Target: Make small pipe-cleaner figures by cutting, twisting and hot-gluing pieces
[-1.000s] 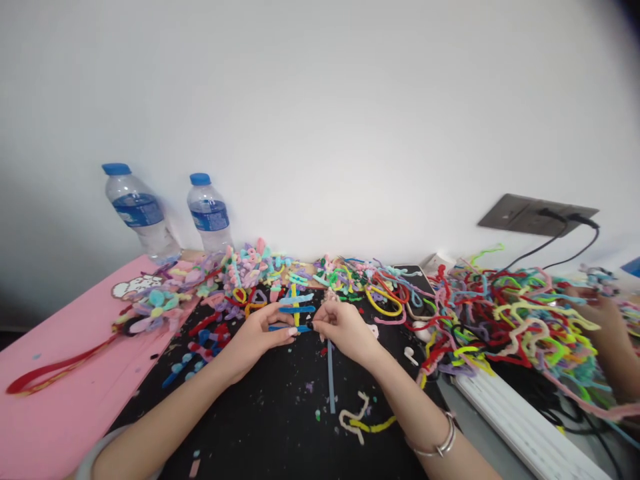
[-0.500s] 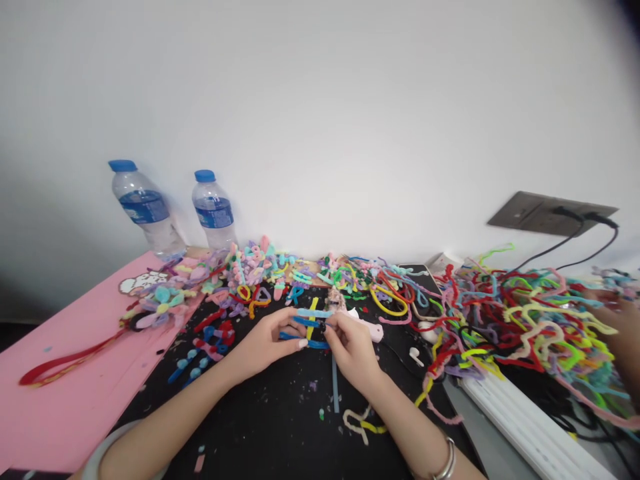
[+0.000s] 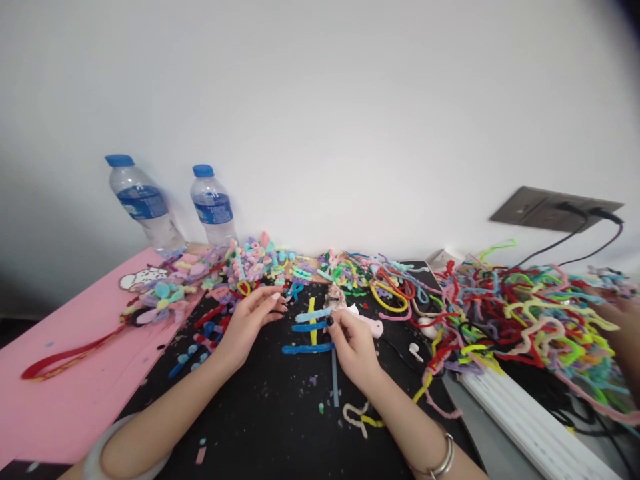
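Note:
My right hand point(image 3: 355, 343) pinches the right end of a light blue pipe cleaner point(image 3: 313, 315), thumb and fingers together. Below it lie a blue pipe cleaner point(image 3: 306, 327) and, lower, another darker one point(image 3: 305, 349); their right ends reach my right hand, so I cannot tell whether it grips them too. A short yellow pipe cleaner point(image 3: 313, 305) runs crosswise to these strips. My left hand point(image 3: 253, 321) is raised to their left, fingers curved and apart, holding nothing. A translucent stick point(image 3: 335, 380) lies under my right hand, and a pale pink tool point(image 3: 371, 325) is partly hidden behind it.
Tangled pipe cleaners point(image 3: 540, 320) heap on the right, where another person's hand point(image 3: 617, 320) reaches in. Finished fuzzy pieces point(image 3: 255, 260) line the back. Two water bottles point(image 3: 213, 207) stand by the wall. A white power strip point(image 3: 530, 420) and an earbud point(image 3: 415, 352) lie right.
My left hand has let go of the strips and moved up and left, its fingers opening. My right hand stays at their right ends.

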A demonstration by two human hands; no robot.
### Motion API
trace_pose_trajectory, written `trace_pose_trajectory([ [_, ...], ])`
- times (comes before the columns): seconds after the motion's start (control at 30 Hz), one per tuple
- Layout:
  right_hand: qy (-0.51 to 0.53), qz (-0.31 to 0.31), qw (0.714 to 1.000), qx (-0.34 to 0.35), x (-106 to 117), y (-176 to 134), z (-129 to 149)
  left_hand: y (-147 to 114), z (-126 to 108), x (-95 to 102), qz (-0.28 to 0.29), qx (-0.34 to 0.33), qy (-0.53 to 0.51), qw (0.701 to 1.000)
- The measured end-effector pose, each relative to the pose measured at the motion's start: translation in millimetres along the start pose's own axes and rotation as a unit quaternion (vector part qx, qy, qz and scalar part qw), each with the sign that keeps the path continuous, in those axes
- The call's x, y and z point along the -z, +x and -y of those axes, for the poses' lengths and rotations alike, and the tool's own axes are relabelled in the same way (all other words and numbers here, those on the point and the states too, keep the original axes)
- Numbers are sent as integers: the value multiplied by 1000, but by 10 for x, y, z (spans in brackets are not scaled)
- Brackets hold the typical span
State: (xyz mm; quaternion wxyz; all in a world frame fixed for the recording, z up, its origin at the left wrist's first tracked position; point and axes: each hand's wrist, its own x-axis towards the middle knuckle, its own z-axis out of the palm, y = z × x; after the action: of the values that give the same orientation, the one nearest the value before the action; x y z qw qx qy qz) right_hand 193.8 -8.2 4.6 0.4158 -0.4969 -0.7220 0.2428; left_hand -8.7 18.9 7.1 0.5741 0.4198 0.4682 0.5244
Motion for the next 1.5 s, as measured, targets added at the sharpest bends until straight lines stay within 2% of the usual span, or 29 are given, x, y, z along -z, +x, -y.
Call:
trace_pose_trajectory([
  [0.17, -78, 0, 997, 16, -57, -30, 16, 35, 6, 26, -101, -76, 40, 991],
  [0.27, -102, -2, 995, -1, -74, -29, 16, 38, 9, 40, -128, -89, 38, 987],
  [0.5, -138, 25, 990, -20, -123, -28, 62, 18, 15, 62, -113, -129, 61, 983],
  [0.7, -202, 51, 978, -2, -198, 34, 104, 11, 18, 49, -90, -118, 70, 987],
  [0.83, -260, 23, 965, 37, -200, 92, 108, 31, 32, 29, -73, -102, 57, 991],
  [0.97, -254, -5, 965, 64, -129, 105, 88, 50, 32, 29, -56, -75, 72, 993],
  [1.1, -227, 46, 968, 97, -53, 70, 42, 59, 52, 58, -52, -87, 116, 988],
  [1.2, -236, 102, 959, 118, -38, 43, 8, 66, 76, 73, -54, -105, 108, 987],
  [1.27, -249, 119, 953, 124, -48, 37, -13, 68, 84, 74, -54, -103, 98, 988],
  [1.5, -267, 93, 951, 127, -88, 50, -67, 46, 42, 46, -34, -81, 105, 991],
])
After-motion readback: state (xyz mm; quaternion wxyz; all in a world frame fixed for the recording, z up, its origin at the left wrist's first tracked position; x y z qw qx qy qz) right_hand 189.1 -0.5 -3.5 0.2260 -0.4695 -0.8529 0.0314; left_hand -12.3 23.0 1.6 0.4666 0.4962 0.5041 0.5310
